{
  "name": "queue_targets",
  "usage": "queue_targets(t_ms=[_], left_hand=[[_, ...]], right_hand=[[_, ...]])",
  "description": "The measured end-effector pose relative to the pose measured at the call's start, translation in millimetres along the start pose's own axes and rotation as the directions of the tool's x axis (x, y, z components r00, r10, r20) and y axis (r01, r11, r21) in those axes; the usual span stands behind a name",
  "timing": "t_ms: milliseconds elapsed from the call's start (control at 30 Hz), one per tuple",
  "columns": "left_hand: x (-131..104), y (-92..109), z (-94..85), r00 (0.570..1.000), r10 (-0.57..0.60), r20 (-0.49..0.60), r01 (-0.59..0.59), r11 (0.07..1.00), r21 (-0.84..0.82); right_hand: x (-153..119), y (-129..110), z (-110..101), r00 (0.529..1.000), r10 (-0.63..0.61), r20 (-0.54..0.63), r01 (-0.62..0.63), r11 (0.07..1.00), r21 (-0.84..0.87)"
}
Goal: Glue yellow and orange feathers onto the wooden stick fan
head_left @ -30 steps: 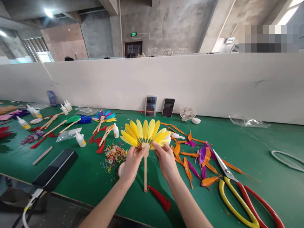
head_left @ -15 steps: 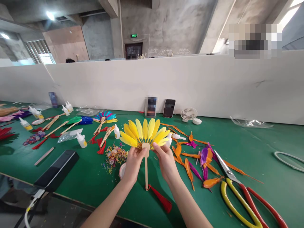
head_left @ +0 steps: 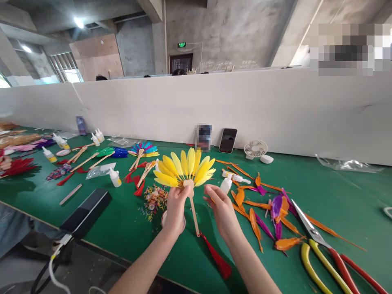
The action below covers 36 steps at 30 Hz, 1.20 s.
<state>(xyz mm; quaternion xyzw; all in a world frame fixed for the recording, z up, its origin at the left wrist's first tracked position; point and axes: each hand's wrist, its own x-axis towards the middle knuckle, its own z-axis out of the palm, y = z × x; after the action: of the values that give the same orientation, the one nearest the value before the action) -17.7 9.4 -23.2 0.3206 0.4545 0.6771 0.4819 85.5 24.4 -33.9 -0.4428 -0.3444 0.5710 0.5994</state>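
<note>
A feather fan (head_left: pixel 186 168) with spread yellow feathers is held upright over the table, its wooden handle leaning slightly. My left hand (head_left: pixel 177 204) grips it at the rounded wooden head, thumb across the front. From the handle's lower end hangs a red tassel (head_left: pixel 219 255). My right hand (head_left: pixel 221 206) is just right of the fan, apart from it, its fingers loosely bent with nothing visible in them. Behind that hand stands a white glue bottle (head_left: pixel 226 184). Partly hidden by my left wrist is a small round lid or dish (head_left: pixel 164 219).
Orange and purple feathers (head_left: pixel 277 208) lie to the right beside large scissors (head_left: pixel 315 237). Colourful bits (head_left: pixel 153 200) are heaped on the left, near finished fans (head_left: pixel 142 152) and a black power bank (head_left: pixel 87 212). A phone (head_left: pixel 228 140) and small fan (head_left: pixel 255 149) stand by the white partition (head_left: pixel 147 106).
My right hand has let go of the feathers and moved slightly away to the right. The fan stays in my left hand, its handle now tilted. The view has shifted left.
</note>
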Motion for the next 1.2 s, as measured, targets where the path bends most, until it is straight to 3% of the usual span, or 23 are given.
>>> queue_targets(t_ms=[200, 400, 567, 800, 1067, 1200], left_hand=[[2.9, 1.3, -2.2, 0.999, 0.041, 0.001, -0.041, 0.998, 0.042], [3.8, 1.6, -0.4, 0.999, -0.018, -0.03, 0.018, 1.0, 0.002], [3.8, -0.3, 1.1, 0.998, -0.06, 0.012, 0.06, 0.998, -0.007], [3.6, -1.6, 1.1, 0.993, -0.022, 0.115, 0.019, 0.999, 0.027], [7.6, -3.5, -1.7, 0.998, -0.011, 0.061, 0.006, 0.996, 0.089], [8.9, -3.6, -3.3, 0.999, -0.015, 0.035, 0.012, 0.998, 0.067]], right_hand=[[-4.9, 7.3, 5.8, 0.976, 0.047, 0.211, 0.015, 0.96, -0.281], [-7.0, 12.8, 10.2, 0.952, 0.022, 0.304, 0.068, 0.957, -0.283], [-7.7, 11.0, 10.0, 0.961, 0.009, 0.275, 0.055, 0.973, -0.223], [-6.4, 9.7, 8.8, 0.966, -0.01, 0.259, 0.068, 0.974, -0.216], [-5.6, 10.4, 10.0, 0.963, 0.028, 0.269, 0.037, 0.972, -0.232], [-4.7, 6.1, 7.4, 0.977, 0.032, 0.21, 0.013, 0.978, -0.208]])
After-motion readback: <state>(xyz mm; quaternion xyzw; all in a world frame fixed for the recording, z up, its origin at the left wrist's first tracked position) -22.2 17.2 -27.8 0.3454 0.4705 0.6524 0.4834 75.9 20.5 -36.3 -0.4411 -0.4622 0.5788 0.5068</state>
